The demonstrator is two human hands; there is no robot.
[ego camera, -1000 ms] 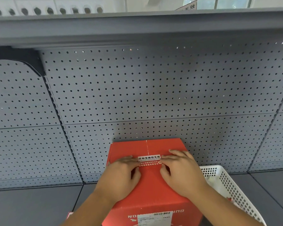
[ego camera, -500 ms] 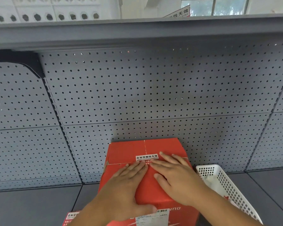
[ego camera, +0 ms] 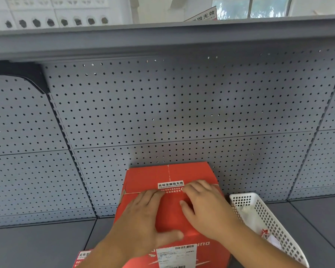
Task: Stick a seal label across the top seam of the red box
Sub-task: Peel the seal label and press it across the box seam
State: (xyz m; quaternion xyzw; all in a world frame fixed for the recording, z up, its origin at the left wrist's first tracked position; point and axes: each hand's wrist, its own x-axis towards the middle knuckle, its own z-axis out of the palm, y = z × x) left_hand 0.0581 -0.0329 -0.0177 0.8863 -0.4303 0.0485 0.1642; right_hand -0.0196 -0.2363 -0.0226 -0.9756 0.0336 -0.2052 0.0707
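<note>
The red box (ego camera: 147, 178) stands on the grey shelf against the pegboard. A seal label (ego camera: 170, 185), white band on top and red below with Chinese print, lies across the box's top seam. My left hand (ego camera: 143, 221) rests flat on the box top, fingertips at the label's lower left edge and thumb stretched along the front edge. My right hand (ego camera: 203, 207) lies flat with its fingers pressing on the label's right end. Neither hand grips anything. A white shipping label (ego camera: 176, 254) sits on the box's front face.
A white perforated plastic basket (ego camera: 263, 213) with red-and-white scraps stands just right of the box. A sheet of more seal labels (ego camera: 83, 257) pokes out at the lower left. The grey pegboard (ego camera: 182, 113) is right behind; an upper shelf (ego camera: 162, 39) overhangs.
Both hands slid back from the label onto the box top and flattened; the right fingers then moved up onto the label's right end. The camera tilted slightly.
</note>
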